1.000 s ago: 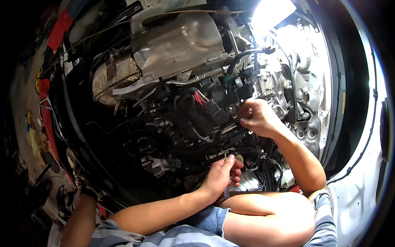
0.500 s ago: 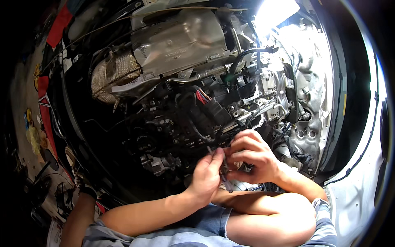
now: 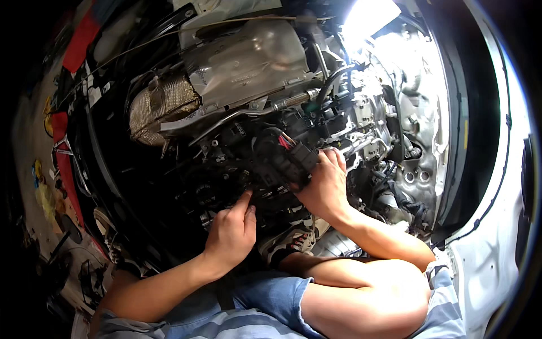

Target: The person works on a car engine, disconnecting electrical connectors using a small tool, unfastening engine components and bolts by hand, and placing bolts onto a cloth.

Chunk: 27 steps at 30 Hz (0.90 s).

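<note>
My right hand (image 3: 324, 189) is closed around the right side of a black plastic connector block (image 3: 296, 161) with red and pink wires (image 3: 286, 140) coming out of its top. Its fingertips are partly hidden behind the block. Lower and to the left, my left hand (image 3: 231, 234) points its index finger at the dark engine parts (image 3: 248, 183), with the thumb apart from it. I see nothing held in it, though its other fingers are curled under and partly hidden. Both hands are over the engine.
A metal heat shield (image 3: 248, 59) and a foil-wrapped pipe (image 3: 164, 107) lie beyond the hands. A bright work lamp (image 3: 372, 17) shines at the far right. My shoe (image 3: 291, 243) rests in the engine bay below the hands. The white fender (image 3: 485, 265) runs along the right.
My hands were together on a thin, narrow item and have parted. The left moved left to the engine parts; the right moved up onto the connector block. The thin item no longer shows.
</note>
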Available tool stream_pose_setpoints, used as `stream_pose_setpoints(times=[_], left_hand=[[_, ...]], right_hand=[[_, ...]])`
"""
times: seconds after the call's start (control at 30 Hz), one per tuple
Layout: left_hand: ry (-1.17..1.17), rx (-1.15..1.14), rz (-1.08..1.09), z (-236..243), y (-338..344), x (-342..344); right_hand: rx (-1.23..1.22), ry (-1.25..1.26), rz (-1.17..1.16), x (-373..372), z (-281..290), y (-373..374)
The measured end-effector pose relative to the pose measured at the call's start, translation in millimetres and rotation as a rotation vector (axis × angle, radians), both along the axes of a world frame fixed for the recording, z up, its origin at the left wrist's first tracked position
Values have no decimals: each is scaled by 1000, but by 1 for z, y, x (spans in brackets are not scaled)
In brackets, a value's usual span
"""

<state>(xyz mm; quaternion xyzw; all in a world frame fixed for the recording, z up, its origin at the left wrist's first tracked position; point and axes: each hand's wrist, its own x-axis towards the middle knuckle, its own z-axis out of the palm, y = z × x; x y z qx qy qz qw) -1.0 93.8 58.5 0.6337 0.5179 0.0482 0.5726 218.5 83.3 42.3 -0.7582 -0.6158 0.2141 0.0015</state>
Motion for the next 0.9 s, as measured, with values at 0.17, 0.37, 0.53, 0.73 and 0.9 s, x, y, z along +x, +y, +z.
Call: stream_pose_setpoints(times=[0.17,0.37,0.53,0.73,0.9], left_hand=[[-32,-52,-53,0,5,-3],[-240,-96,-24,-6,21,-1],[-335,-307,27,-27,28,8],[-523,-1217,175,-25,60,-2],[-653,-1546,468,-39,66,-2]], right_hand=[[-24,-51,-56,-6,-7,-7],[-127,-169,-32,-22,-7,-6],[-37,-13,-141,-14,-14,-16],[41,62,-165,-29,1,0],[67,-2,-264,-41,-10,-9]])
